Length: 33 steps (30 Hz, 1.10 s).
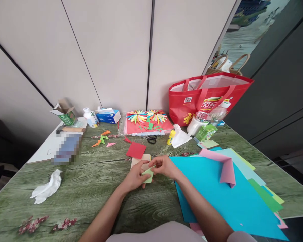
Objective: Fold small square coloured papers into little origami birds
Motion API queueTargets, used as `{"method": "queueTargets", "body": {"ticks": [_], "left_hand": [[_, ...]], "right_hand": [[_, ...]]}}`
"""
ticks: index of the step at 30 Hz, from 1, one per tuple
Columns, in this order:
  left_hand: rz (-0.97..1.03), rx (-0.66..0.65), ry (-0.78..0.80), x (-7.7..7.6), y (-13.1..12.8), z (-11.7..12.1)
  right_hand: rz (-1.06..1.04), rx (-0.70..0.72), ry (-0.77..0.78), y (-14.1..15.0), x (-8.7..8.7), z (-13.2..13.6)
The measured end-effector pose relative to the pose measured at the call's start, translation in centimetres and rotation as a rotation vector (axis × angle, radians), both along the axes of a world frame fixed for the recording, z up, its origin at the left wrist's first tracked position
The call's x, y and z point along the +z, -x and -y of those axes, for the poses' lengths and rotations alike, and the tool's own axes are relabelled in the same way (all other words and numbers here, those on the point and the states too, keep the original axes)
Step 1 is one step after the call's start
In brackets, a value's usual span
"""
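Note:
Between my two hands is a small pale green piece of folded paper (148, 175), held just above the table. My left hand (135, 175) pinches it from the left, with the thumb and fingers around its edge. From the right, my right hand (164, 167) grips its upper edge between bent fingers. Just beyond the hands lies a stack of cream paper squares (137, 162), partly covered by a red paper square (136, 150). A small red folded piece (127, 139) sits behind the red square.
Large blue paper sheets (217, 198) and a folded pink strip (227, 168) lie at the right. Scissors (151, 138), a glue stick (170, 137) and crumpled tissue (181, 136) are farther back. Folded paper pieces (103, 138) and another tissue (47, 188) lie left. A red bag (181, 104) stands behind.

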<state>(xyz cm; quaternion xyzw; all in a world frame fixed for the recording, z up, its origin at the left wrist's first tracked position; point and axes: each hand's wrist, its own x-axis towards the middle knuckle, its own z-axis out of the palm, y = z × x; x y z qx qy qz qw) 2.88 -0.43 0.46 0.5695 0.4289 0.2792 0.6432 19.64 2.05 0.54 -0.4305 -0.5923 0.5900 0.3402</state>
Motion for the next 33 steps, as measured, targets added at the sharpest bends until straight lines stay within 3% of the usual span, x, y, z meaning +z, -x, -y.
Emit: {"method": "queueTargets", "body": {"ticks": [7, 12, 23, 28, 33], "left_hand": [[-0.028, 0.087, 0.023, 0.4, -0.1, -0.3], [0.017, 0.079, 0.026, 0.6, -0.1, -0.4], [0.048, 0.172, 0.087, 0.9, 0.0, -0.4], [0.060, 0.218, 0.049, 0.5, 0.1, -0.7], [0.104, 0.214, 0.022, 0.4, 0.2, -0.8]], "right_hand": [[-0.107, -0.080, 0.029, -2.0, 1.5, -1.5], [-0.069, 0.029, -0.013, -1.2, 1.0, -1.0], [-0.218, -0.313, 0.012, -1.6, 0.7, -1.7], [-0.214, -0.248, 0.067, 0.2, 0.0, -0.6], [-0.205, -0.250, -0.017, 2.1, -0.8, 0.0]]}}
